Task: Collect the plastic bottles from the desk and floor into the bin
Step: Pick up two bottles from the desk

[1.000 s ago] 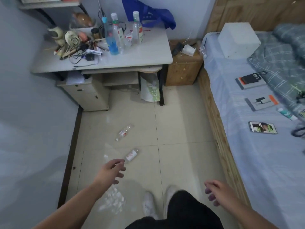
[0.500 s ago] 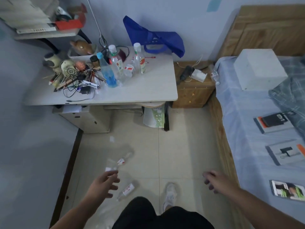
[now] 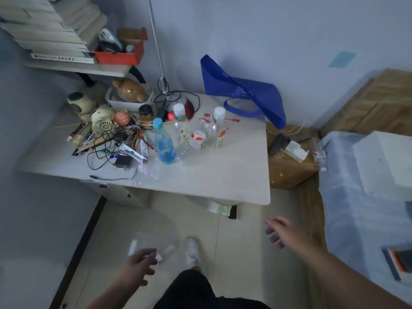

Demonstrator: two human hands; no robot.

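Observation:
On the white desk [image 3: 223, 175] stand a blue-capped bottle [image 3: 163, 143] and two clear white-capped bottles [image 3: 181, 124] [image 3: 218, 128], with a crushed clear bottle [image 3: 189, 151] lying by them. A clear bottle [image 3: 166, 253] with a red label lies on the floor tiles, partly behind my left hand [image 3: 138, 267], which hangs above it with relaxed fingers and holds nothing. My right hand [image 3: 281, 230] is open in the air over the floor, right of the desk's front corner. The bin [image 3: 219, 207] with a white-green liner shows under the desk edge. Another bottle [image 3: 320, 156] lies beside the bed.
Cables, a small fan, pens and a carton clutter the desk's left half. A blue bag [image 3: 245, 94] leans on the wall. A wooden nightstand [image 3: 289, 166] stands right of the desk, then the bed [image 3: 361, 208] with a white box. A shelf [image 3: 73, 65] hangs above left. My shoe [image 3: 194, 255] is on the floor.
My view has risen and moved toward the desk, so the floor bottles have slid down the frame and one is out of sight. Both hands stay empty, low in view.

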